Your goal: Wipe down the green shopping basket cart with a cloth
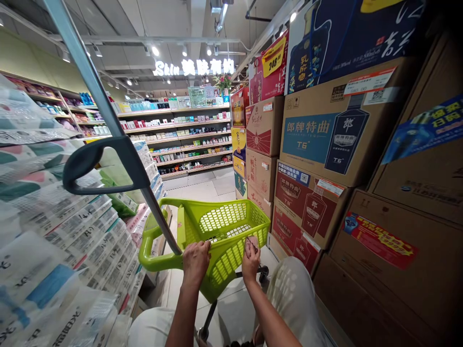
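Observation:
A lime-green plastic shopping cart [224,245] stands in front of my knees, its slotted walls and floor showing. My left hand [196,262] is closed over the cart's near rim, beside the foot of a slanting metal pole. A dark grey loop handle [104,164] sits partway up that pole. My right hand [251,260] is closed at the outside of the near wall, toward the right end. Its fingers are curled around a small pinkish-brown thing [251,245] with a dark line across it, too small to name.
Stacked tissue packs [83,231] rise close on the left. Cardboard liquor cartons [311,130] form a tall wall on the right. Beyond the cart, pale floor tiles [195,191] lead to shelves of skin-care goods [195,127]. A black caster [263,273] shows below the cart.

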Available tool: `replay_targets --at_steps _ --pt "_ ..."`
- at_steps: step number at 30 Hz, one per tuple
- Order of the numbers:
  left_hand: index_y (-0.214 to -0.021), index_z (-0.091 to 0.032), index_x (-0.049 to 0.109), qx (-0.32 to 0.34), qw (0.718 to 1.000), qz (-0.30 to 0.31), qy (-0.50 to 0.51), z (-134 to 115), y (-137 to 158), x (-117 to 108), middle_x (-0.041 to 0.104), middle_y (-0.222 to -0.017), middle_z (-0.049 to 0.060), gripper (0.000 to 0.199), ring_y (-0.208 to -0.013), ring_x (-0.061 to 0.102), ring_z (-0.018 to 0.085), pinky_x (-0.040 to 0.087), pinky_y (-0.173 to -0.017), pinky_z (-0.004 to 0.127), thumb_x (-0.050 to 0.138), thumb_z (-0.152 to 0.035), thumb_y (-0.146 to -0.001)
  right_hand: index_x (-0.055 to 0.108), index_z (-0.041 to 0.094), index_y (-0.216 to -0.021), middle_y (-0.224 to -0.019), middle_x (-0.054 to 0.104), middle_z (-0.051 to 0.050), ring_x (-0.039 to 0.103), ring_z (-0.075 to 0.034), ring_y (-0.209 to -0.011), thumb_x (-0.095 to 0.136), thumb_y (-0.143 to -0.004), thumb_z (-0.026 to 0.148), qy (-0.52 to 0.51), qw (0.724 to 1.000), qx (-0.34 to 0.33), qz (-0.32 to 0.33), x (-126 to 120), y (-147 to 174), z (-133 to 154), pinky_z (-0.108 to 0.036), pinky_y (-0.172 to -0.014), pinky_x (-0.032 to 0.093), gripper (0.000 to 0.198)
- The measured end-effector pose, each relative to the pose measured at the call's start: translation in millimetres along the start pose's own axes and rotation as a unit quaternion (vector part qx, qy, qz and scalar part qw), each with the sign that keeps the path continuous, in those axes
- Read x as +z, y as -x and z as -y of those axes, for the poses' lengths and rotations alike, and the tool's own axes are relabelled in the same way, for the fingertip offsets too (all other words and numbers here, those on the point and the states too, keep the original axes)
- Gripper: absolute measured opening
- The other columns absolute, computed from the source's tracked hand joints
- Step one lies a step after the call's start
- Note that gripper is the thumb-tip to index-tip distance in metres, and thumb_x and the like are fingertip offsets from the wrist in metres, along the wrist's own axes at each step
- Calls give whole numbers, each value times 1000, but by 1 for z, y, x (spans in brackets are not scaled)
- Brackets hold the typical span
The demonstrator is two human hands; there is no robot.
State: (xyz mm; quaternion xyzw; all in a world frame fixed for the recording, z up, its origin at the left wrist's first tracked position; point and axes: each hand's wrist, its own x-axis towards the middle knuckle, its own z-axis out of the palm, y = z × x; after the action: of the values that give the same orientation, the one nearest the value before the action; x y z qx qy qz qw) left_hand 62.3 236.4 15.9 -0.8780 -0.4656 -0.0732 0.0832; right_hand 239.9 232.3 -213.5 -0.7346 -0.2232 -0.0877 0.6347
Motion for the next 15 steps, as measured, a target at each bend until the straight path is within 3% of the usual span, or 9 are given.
replay_targets --at_steps 4,9,12,15 --pt "-100 -25 70 -11 1000 5 4 0 -1 -2 75 -96 4 15 -95 65 22 39 -86 33 59 -23 -90 70 14 -116 -112 60 -20 62 -31 -101 42 -89 40 7 1000 10 12 3 4 4 -39 -86 50 48" --pt "-97 -24 70 -17 1000 1 -1 -3 1 -3 75 -93 4 18 -94 66 22 39 -86 33 53 -22 -93 64 14 -127 -124 57 -22 56 -35 -118 43 -91 40 -9 998 -53 34 5 -5 33 -45 -96 47 49" --pt "-96 -24 70 -18 1000 -8 0 -5 3 -2 74 -92 5 21 -93 65 21 39 -87 33 50 -21 -95 66 14 -121 -124 56 -24 59 -36 -115 43 -91 43 -8 998 -37 45 2 15 16 -46 -92 49 48" --pt "-97 -23 70 -23 1000 -9 0 -7 5 -1 74 -92 6 22 -92 65 22 39 -86 34 49 -22 -95 70 13 -110 -106 63 -20 65 -32 -98 43 -90 41 -3 998 -23 53 -4 39 -10 -40 -82 52 44"
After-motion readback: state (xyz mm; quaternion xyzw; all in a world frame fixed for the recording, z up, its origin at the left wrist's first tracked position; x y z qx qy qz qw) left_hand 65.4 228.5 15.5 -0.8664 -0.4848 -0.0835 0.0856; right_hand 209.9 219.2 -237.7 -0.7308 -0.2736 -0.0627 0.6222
